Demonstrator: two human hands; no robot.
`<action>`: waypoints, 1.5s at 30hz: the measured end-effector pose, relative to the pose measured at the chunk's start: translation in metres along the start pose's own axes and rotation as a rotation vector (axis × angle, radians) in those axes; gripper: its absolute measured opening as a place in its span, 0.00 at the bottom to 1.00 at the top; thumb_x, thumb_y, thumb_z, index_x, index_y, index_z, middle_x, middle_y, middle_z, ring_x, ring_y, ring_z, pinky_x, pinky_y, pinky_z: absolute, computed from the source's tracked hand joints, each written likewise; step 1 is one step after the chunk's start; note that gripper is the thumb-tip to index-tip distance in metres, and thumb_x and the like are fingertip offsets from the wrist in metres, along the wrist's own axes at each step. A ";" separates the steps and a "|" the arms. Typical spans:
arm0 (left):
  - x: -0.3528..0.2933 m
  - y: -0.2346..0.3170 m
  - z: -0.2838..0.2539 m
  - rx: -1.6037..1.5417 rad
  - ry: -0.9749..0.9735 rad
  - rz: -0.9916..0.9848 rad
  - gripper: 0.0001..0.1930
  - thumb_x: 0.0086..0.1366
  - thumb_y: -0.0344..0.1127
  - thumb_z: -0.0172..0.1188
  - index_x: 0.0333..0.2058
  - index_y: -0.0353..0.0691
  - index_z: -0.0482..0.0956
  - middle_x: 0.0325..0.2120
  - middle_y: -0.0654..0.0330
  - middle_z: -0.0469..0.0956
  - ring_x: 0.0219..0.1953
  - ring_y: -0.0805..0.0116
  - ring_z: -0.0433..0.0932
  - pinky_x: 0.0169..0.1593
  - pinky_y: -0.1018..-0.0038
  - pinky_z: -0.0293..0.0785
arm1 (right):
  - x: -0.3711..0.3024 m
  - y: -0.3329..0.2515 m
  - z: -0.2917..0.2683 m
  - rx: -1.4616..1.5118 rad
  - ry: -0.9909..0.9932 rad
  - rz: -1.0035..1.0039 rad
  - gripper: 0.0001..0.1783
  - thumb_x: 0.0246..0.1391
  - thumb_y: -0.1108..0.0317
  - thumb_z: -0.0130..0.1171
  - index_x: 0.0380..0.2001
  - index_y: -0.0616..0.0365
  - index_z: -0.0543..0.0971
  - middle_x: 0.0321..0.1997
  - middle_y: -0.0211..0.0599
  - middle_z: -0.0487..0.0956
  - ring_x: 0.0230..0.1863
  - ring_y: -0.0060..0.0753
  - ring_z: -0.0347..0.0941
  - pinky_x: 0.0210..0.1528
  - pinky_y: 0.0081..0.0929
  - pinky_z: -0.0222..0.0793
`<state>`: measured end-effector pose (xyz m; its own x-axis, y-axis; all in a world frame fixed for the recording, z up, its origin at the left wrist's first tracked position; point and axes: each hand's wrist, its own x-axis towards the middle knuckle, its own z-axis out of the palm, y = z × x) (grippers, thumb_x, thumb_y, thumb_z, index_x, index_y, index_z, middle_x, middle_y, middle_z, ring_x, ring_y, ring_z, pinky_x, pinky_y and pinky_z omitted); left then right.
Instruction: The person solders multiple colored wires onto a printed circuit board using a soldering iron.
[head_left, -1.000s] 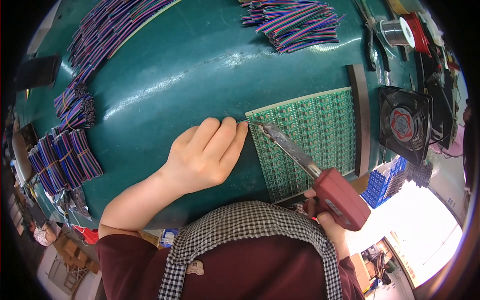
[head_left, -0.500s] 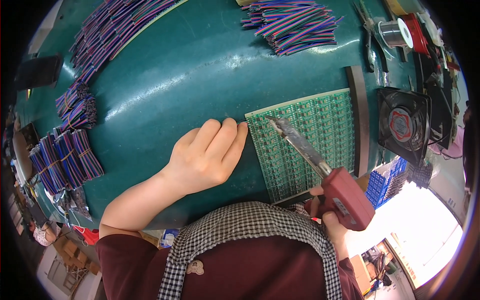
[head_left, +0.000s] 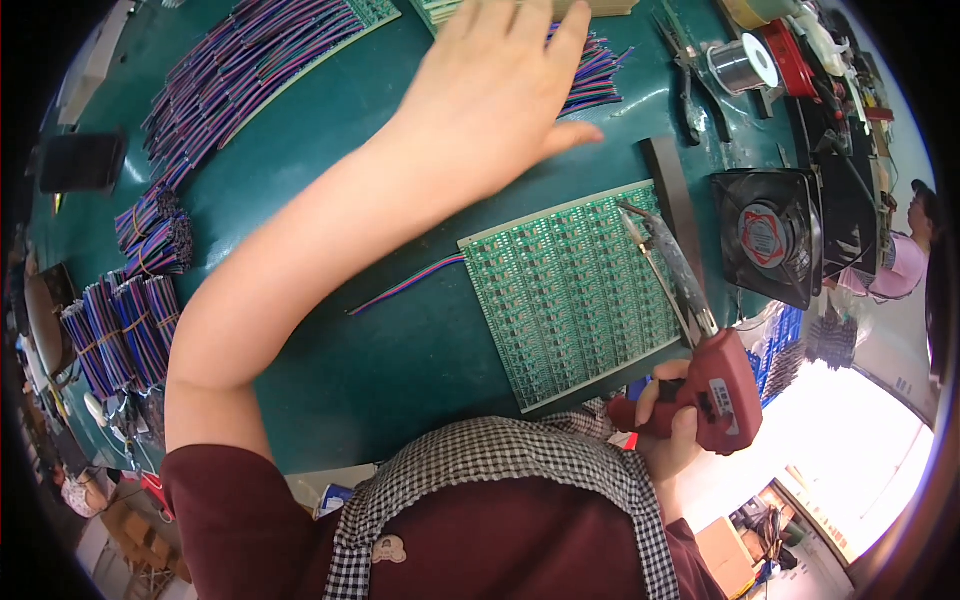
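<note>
A green circuit board panel [head_left: 570,300] with rows of small parts lies on the green mat. One short strip of coloured wires [head_left: 405,283] stretches left from its left edge, near the top corner. My left hand [head_left: 490,100] is over the far part of the mat with fingers stretched and thumb apart, partly covering the pile of coloured wires [head_left: 597,80]. Nothing shows in its grasp. My right hand [head_left: 672,445] grips a red soldering gun [head_left: 727,390]. The gun's long metal tip is above the panel's upper right part, close to the dark bar.
A dark bar [head_left: 675,200] borders the panel's right side. Beyond it are a black fan [head_left: 768,237], pliers [head_left: 690,85] and a solder spool [head_left: 742,65]. Wired boards [head_left: 250,60] and wire bundles [head_left: 120,330] line the left. Another person [head_left: 900,255] is at far right.
My left hand has left the panel's left edge and reached up to the wire pile, uncovering the wire strip. The soldering gun's tip has shifted right across the panel.
</note>
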<state>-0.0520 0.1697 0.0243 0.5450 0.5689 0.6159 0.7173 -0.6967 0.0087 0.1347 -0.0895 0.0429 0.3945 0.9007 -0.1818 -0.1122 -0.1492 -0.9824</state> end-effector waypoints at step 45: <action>-0.100 0.024 -0.080 -0.887 -0.704 -0.739 0.03 0.61 0.25 0.54 0.34 0.33 0.73 0.25 0.55 0.78 0.23 0.61 0.76 0.29 0.68 0.71 | -0.028 0.011 -0.002 -0.129 -0.253 0.172 0.30 0.46 0.67 0.71 0.49 0.70 0.71 0.34 0.37 0.76 0.30 0.24 0.73 0.33 0.21 0.68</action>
<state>-0.1245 0.0613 0.0257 0.4538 0.8451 -0.2827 0.5628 -0.0259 0.8262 0.1238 -0.1171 0.0369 0.1387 0.9284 -0.3448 -0.0346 -0.3434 -0.9385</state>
